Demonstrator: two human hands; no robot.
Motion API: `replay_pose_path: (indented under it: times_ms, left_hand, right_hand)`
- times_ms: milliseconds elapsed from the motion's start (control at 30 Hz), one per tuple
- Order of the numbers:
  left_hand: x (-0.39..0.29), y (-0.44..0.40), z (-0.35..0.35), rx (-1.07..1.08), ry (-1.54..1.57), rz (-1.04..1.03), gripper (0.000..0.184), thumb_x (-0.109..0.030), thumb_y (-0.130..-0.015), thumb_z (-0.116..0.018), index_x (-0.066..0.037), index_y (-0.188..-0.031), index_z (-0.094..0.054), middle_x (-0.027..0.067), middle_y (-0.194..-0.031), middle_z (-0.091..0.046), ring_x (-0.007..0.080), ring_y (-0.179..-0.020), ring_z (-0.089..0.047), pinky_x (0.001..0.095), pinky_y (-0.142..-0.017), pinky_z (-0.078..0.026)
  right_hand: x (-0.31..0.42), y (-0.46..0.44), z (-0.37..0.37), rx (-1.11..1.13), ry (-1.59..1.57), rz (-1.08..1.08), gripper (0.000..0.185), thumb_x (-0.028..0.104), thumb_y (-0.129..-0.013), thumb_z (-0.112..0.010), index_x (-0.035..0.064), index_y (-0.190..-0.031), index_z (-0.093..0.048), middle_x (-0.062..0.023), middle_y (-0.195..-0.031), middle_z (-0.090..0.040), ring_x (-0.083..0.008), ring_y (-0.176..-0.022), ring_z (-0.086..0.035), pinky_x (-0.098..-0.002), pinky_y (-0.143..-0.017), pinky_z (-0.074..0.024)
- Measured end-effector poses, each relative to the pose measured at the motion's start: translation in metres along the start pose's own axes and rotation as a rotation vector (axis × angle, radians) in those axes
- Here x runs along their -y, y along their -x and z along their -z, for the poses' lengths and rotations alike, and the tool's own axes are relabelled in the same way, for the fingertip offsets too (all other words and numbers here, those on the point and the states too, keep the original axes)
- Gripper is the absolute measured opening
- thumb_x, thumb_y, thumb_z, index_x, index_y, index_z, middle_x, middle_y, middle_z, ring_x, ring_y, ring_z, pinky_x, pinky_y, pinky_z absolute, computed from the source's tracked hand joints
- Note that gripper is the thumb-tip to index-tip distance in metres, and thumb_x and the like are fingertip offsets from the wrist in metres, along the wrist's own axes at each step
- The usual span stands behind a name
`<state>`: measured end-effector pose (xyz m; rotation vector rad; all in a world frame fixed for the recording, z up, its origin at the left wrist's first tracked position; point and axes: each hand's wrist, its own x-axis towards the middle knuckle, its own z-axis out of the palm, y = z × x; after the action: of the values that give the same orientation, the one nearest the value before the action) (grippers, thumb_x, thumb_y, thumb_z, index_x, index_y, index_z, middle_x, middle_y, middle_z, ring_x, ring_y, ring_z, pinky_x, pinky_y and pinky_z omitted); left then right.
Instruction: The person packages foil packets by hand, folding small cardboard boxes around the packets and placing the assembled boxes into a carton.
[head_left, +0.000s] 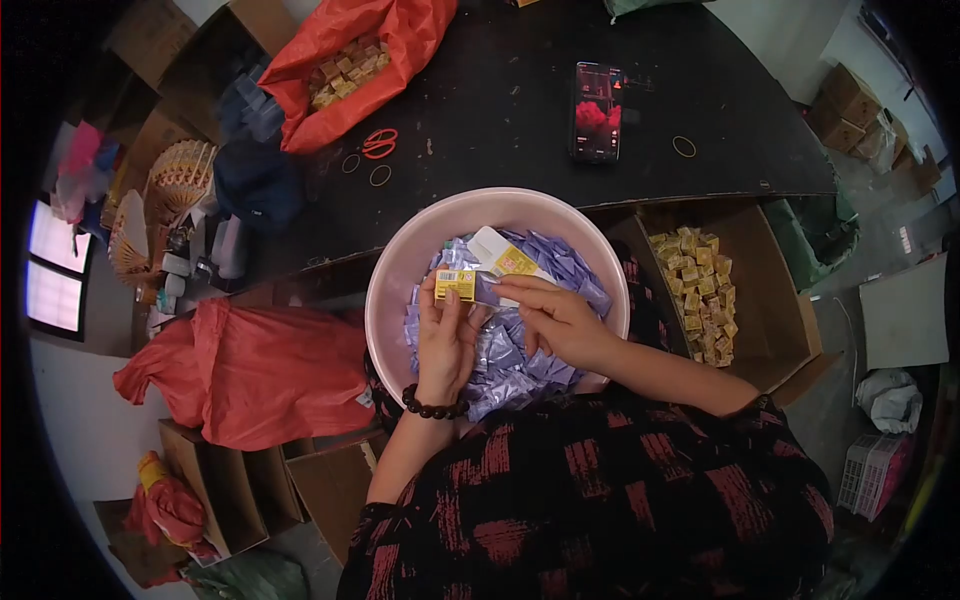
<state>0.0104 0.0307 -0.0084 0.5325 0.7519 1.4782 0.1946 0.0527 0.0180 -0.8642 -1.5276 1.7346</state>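
It's a cluttered workroom around a dark tabletop (480, 120), with a pink basin (500, 195) up against its near edge. Over the basin, nearer its left rim, the left hand (448, 330) grips a small yellow box (456, 287) between thumb and fingers. The right hand (570, 325) has its fingertips together at a purple sachet (486, 290) by the box's right end; I can't tell whether they pinch it. I'd judge the box light, thin card, easily crushed, best held by its long sides; the sachet looks soft and slick, best taken by a flat edge. The box bears a barcode-like patch and fine print, too small to read. Below lie more sachets (500, 350) and white-and-yellow cartons (515, 262). Towards the tabletop's far edge, a phone (597, 115) shows lettering I can't make out.
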Motion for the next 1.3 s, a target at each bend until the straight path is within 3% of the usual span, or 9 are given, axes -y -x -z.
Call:
replay_pose_path:
  times_ms: [167, 467, 533, 667, 733, 767, 833, 1133, 1300]
  left_hand:
    - [0.001, 0.0, 0.0, 0.015, -0.172, -0.062, 0.037, -0.015, -0.098, -0.049, -0.011, -0.132, -0.034, 0.0069, -0.119, -0.051, 0.014, -0.107, -0.053, 0.0318, -0.092, -0.049]
    - [0.007, 0.002, 0.001, 0.119, -0.195, -0.058, 0.037, -0.02, -0.099, -0.046, -0.011, -0.131, -0.03, 0.013, -0.138, -0.042, 0.0198, -0.118, -0.049, 0.0366, -0.097, -0.046]
    - [0.007, 0.004, -0.006, 0.128, -0.188, -0.043, 0.035, -0.021, -0.1, -0.044, -0.011, -0.13, -0.029, 0.0134, -0.138, -0.042, 0.0217, -0.122, -0.046, 0.0389, -0.099, -0.044]
    - [0.01, 0.009, -0.01, 0.171, -0.094, 0.115, 0.035, -0.021, -0.1, -0.043, -0.01, -0.131, -0.03, 0.0144, -0.137, -0.042, 0.0238, -0.126, -0.043, 0.041, -0.1, -0.044]
    - [0.007, 0.009, -0.013, 0.229, 0.059, 0.289, 0.035, -0.023, -0.1, -0.042, -0.009, -0.131, -0.032, 0.015, -0.137, -0.042, 0.0255, -0.122, -0.047, 0.0414, -0.099, -0.045]
    - [0.006, 0.007, -0.008, 0.229, 0.061, 0.286, 0.035, -0.023, -0.1, -0.042, -0.009, -0.131, -0.032, 0.015, -0.137, -0.042, 0.0255, -0.122, -0.047, 0.0414, -0.099, -0.045]
    - [0.003, 0.005, 0.004, 0.175, 0.196, 0.407, 0.035, -0.023, -0.1, -0.041, -0.006, -0.131, -0.036, 0.0156, -0.136, -0.042, 0.0263, -0.118, -0.052, 0.0414, -0.098, -0.046]
    - [-0.015, 0.012, -0.002, 0.352, 0.213, 0.568, 0.043, -0.018, -0.099, -0.041, -0.001, -0.137, -0.032, 0.0154, -0.128, -0.049, 0.0254, -0.114, -0.055, 0.039, -0.091, -0.051]
    - [-0.003, 0.01, 0.012, 0.356, 0.184, 0.527, 0.042, -0.015, -0.098, -0.04, 0.0, -0.136, -0.032, 0.0171, -0.129, -0.048, 0.0256, -0.113, -0.056, 0.0371, -0.088, -0.053]
  right_hand:
    - [0.002, 0.0, -0.002, 0.064, -0.057, -0.069, 0.04, 0.002, -0.095, -0.039, 0.0046, -0.134, -0.049, -0.01, -0.143, -0.038, -0.009, -0.059, -0.058, -0.0193, -0.05, -0.0458]
    - [-0.009, 0.004, -0.003, 0.086, -0.129, -0.065, 0.037, 0.005, -0.094, -0.049, 0.0038, -0.131, -0.052, -0.0107, -0.139, -0.042, -0.0095, -0.062, -0.06, -0.0214, -0.054, -0.0491]
    - [-0.015, 0.004, -0.005, -0.192, 0.195, 0.271, 0.028, 0.004, -0.09, -0.055, 0.002, -0.118, -0.058, -0.0121, -0.122, -0.058, -0.0109, -0.058, -0.059, -0.0248, -0.054, -0.0491]
    - [-0.019, 0.004, -0.001, -0.276, 0.176, 0.136, 0.018, 0.005, -0.089, -0.058, 0.0043, -0.107, -0.061, -0.0116, -0.107, -0.063, -0.0141, -0.066, -0.063, -0.0274, -0.06, -0.0513]
    - [-0.012, 0.0, 0.001, -0.292, 0.473, 0.402, 0.023, 0.003, -0.084, -0.06, 0.0067, -0.106, -0.062, -0.0092, -0.095, -0.063, -0.0183, -0.075, -0.065, -0.0299, -0.064, -0.053]
    - [-0.011, -0.002, 0.005, -0.29, 0.475, 0.403, 0.023, 0.003, -0.084, -0.06, 0.0067, -0.106, -0.062, -0.0092, -0.095, -0.063, -0.0183, -0.075, -0.065, -0.0299, -0.064, -0.053]
    - [-0.012, -0.002, 0.012, 0.033, 0.712, 0.591, 0.03, 0.002, -0.078, -0.062, 0.0065, -0.107, -0.061, -0.0091, -0.094, -0.061, -0.0247, -0.08, -0.065, -0.0328, -0.07, -0.0541]
    - [-0.004, 0.006, -0.003, -0.095, 0.655, 0.832, 0.029, 0.004, -0.08, -0.066, -0.0005, -0.108, -0.06, -0.0112, -0.107, -0.056, -0.0249, -0.088, -0.058, -0.0348, -0.079, -0.0494]
    - [-0.005, 0.013, -0.006, -0.082, 0.693, 0.729, 0.031, 0.011, -0.076, -0.071, 0.0028, -0.104, -0.062, -0.01, -0.112, -0.055, -0.027, -0.1, -0.053, -0.0349, -0.087, -0.0456]
